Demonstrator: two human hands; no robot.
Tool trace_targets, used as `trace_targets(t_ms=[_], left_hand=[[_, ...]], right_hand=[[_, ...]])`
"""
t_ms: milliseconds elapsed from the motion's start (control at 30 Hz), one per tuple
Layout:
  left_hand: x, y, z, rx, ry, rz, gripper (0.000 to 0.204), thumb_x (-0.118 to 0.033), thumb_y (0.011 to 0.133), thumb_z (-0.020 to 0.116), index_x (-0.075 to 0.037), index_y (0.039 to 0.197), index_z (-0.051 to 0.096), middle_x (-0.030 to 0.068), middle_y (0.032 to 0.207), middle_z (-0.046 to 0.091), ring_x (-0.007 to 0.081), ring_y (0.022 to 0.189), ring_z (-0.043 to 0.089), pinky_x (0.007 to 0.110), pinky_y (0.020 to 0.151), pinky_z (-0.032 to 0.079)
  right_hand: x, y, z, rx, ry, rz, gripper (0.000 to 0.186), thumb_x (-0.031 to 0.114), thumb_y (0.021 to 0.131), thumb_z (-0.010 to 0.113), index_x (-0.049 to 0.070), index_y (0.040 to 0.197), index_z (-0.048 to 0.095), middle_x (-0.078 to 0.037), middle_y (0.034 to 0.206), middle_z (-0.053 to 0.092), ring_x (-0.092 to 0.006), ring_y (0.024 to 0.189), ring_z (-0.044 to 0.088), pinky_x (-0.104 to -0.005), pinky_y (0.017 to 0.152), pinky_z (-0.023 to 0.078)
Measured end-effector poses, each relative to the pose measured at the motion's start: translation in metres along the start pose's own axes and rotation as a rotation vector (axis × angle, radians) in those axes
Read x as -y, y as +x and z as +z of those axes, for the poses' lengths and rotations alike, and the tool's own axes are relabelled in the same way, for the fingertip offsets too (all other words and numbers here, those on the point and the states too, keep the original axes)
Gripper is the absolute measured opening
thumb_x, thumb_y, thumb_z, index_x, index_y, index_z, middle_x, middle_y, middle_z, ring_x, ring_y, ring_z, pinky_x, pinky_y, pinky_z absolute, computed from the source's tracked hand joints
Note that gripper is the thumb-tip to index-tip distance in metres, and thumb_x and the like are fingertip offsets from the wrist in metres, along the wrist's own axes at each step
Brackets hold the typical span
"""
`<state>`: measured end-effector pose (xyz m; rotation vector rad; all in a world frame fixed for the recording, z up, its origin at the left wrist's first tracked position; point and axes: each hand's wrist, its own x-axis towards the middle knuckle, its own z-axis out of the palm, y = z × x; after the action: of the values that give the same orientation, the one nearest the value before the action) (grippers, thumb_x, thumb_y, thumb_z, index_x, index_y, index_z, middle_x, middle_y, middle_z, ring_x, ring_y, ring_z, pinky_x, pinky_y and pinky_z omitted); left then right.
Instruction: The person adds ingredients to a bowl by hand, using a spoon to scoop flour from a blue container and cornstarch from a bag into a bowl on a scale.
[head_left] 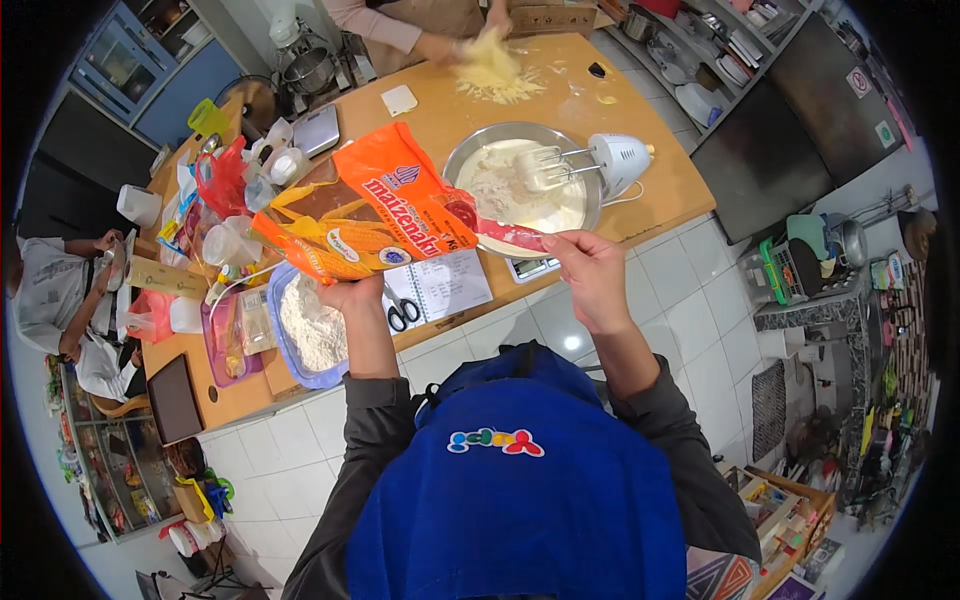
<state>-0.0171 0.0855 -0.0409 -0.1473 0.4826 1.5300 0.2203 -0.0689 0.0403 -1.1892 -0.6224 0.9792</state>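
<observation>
My left hand (352,300) grips the lower edge of an orange cornstarch packet (375,205) with corn cobs pictured on it, held tilted above the table. My right hand (590,275) pinches the end of a glossy red strip (510,234) that meets the packet's right edge. Whether the strip is part of the packet or a separate handle, I cannot tell. Behind it is a wide metal bowl (598,215) of creamy white mixture with a pale powdery patch. A white hand mixer (620,160) rests across the bowl's right rim, its beaters over the mixture.
Below the packet lie a spiral notebook (445,285) and black scissors (402,313). A blue tub (290,372) holds flour. Bags and containers crowd the left. Across the table (660,170), a person's hands (440,47) work yellow dough (490,65). Another person (60,300) is at far left.
</observation>
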Motion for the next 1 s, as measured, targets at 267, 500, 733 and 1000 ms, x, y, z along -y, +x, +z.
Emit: trace_targets(t_ms=[267,500,733,1000], left_hand=[[0.009,-0.007,0.001,-0.030,0.025,-0.010,0.049,-0.037,0.083,0.027,-0.010,0.121,0.043,0.0118,0.121,0.046,0.0304,0.111,0.044,0.048,0.094,0.033],[0.015,-0.001,0.004,0.077,0.048,-0.055,0.049,-0.038,0.082,0.028,-0.012,0.119,0.045,0.0098,0.118,0.049,0.0299,0.110,0.045,0.049,0.093,0.034],[0.033,-0.008,0.033,0.112,0.042,-0.088,0.049,-0.038,0.082,0.027,-0.011,0.120,0.045,0.0102,0.118,0.048,0.0299,0.110,0.045,0.048,0.094,0.033],[0.040,0.003,0.024,0.100,0.027,-0.101,0.051,-0.038,0.081,0.028,-0.011,0.121,0.043,0.0102,0.122,0.045,0.0299,0.113,0.042,0.048,0.096,0.031]], right_hand=[[-0.028,0.017,0.029,0.179,-0.670,-0.791,0.006,0.008,0.070,0.064,0.002,0.071,0.061,-0.004,0.057,0.054,-0.0142,0.051,0.049,-0.0259,0.044,0.038],[0.000,0.050,0.035,0.455,-1.109,-1.323,0.011,0.011,0.056,0.059,0.008,0.053,0.049,-0.002,0.055,0.050,-0.0175,0.052,0.051,-0.0310,0.041,0.041],[0.012,0.065,0.029,0.644,-1.205,-1.186,0.006,0.011,0.055,0.056,0.008,0.050,0.052,-0.004,0.058,0.054,-0.0213,0.056,0.055,-0.0324,0.046,0.044],[0.016,0.067,0.010,0.433,-0.630,-0.194,0.008,0.007,0.070,0.057,0.002,0.066,0.062,-0.003,0.054,0.055,-0.0120,0.049,0.050,-0.0279,0.048,0.039]])
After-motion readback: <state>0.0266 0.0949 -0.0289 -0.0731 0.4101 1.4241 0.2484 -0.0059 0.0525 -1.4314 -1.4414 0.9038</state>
